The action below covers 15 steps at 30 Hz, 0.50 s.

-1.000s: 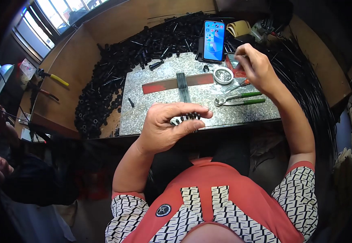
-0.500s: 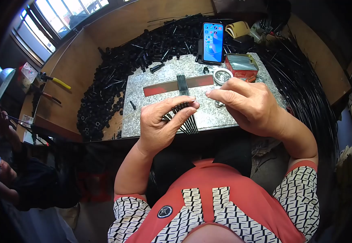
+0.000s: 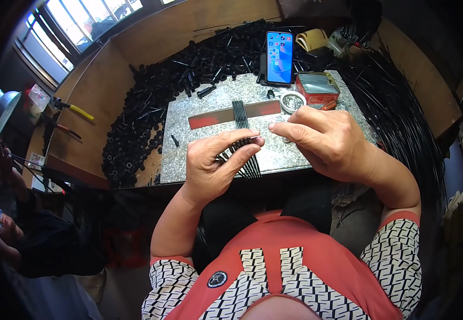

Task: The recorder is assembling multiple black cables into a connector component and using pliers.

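Between its thumb and index finger, my left hand (image 3: 213, 160) grips a row of small black parts (image 3: 238, 144). A small whitish tip shows at the fingertips. Just to the right, a short gap away, my right hand (image 3: 325, 140) is closed with thumb and index fingertip together; what they pinch, if anything, is too small to make out. Behind and below the left hand, a bundle of thin black rods (image 3: 240, 113) lies across a flat red-brown bar (image 3: 205, 120) on a speckled stone slab (image 3: 175, 160).
Black tubular parts (image 3: 151, 106) are heaped left and behind the slab. A lit phone (image 3: 280, 58) stands at the back. Beside it are a round white dish (image 3: 293, 101) and a red box (image 3: 319, 99) of thin strips. Long black rods (image 3: 402, 112) lie right. Another person (image 3: 39, 234) is at left.
The thin pale piece that spanned the two hands no longer shows between them; only a short tip shows at the left fingertips. The right hand stays close by, almost unmoved.
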{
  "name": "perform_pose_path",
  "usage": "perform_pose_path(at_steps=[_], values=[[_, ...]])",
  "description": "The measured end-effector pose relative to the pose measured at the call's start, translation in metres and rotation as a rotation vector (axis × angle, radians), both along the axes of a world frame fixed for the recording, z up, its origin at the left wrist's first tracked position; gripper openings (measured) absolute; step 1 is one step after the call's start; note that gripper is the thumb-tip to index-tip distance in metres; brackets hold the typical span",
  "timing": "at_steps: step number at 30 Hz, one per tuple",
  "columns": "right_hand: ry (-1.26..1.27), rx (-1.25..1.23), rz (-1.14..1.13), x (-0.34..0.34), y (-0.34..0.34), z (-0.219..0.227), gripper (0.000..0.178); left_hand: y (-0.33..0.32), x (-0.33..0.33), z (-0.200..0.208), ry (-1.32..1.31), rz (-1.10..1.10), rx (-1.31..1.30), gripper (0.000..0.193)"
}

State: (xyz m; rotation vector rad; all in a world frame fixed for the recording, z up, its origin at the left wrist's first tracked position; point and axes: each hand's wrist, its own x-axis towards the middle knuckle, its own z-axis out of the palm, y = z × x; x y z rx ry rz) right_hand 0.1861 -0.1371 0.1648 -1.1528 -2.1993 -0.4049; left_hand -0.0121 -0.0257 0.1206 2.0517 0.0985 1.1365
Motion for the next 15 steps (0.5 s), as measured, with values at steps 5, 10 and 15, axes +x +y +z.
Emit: perform_pose_path(at_steps=[5,10,15], values=[[0.002,0.014,0.013,0.0016,0.0000,0.0017,0.037,-0.0006,0.0025,0.0013,0.002,-0.007,-0.001,0.017],[0.000,0.003,0.010,-0.0001,-0.0004,0.0027,0.039,-0.0013,0.0040,0.0029,0.022,-0.011,0.048,0.018],[0.120,0.031,-0.046,-0.0005,-0.0004,0.0002,0.026,0.0034,0.0029,0.0023,0.102,-0.101,-0.006,0.018]])
